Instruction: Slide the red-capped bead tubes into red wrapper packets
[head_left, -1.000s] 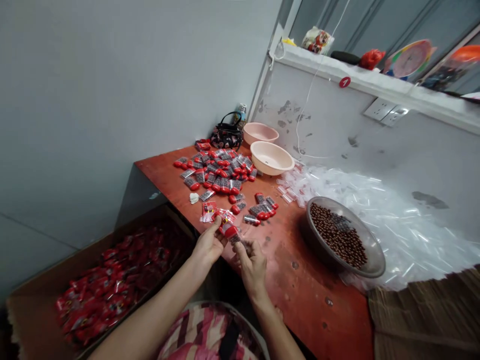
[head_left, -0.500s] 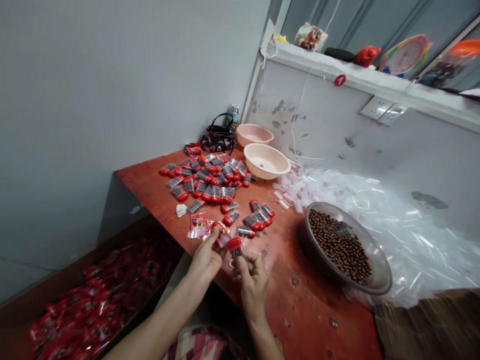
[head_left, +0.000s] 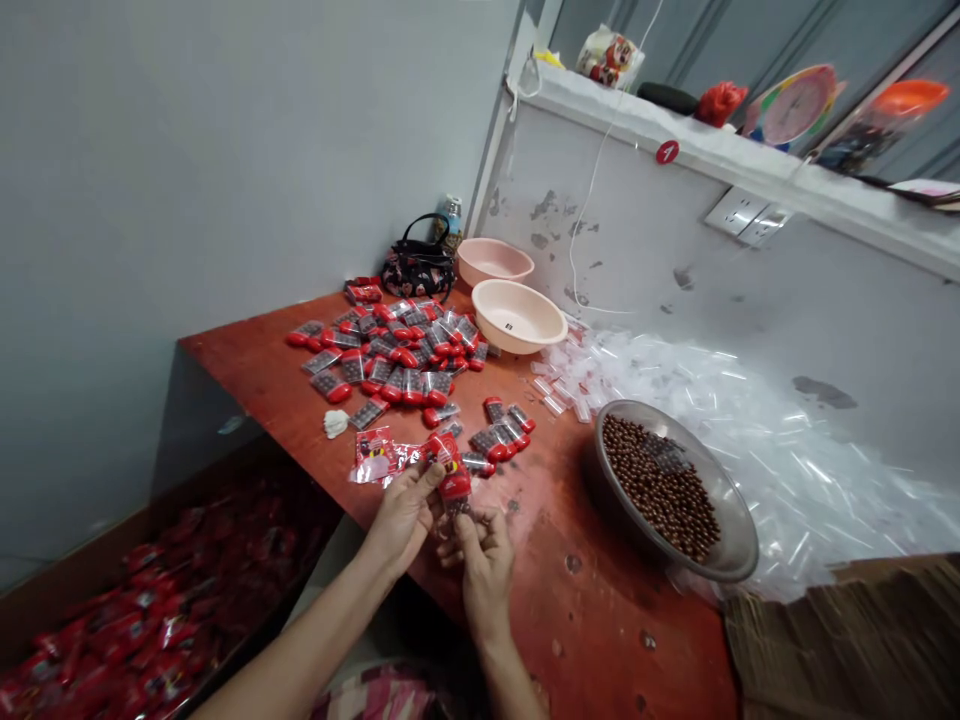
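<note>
The left grip (head_left: 401, 518) and right grip (head_left: 484, 565) are both closed around a clear tube (head_left: 455, 503) packed with dark beads, held between them just above the red tabletop (head_left: 247, 350) (its red cap points up, a red wrapper pressed against it). Just beyond the left grip lie printed packets (head_left: 375, 455), and farther ahead spreads a scatter of capped tubes (head_left: 390, 365). Right of the right grip sits a metal bowl (head_left: 739, 520) of brown beads, beside a heap of clear empty tubes (head_left: 757, 450). Left of the left grip, a cardboard box (head_left: 97, 535) holds red packages (head_left: 112, 640)
</note>
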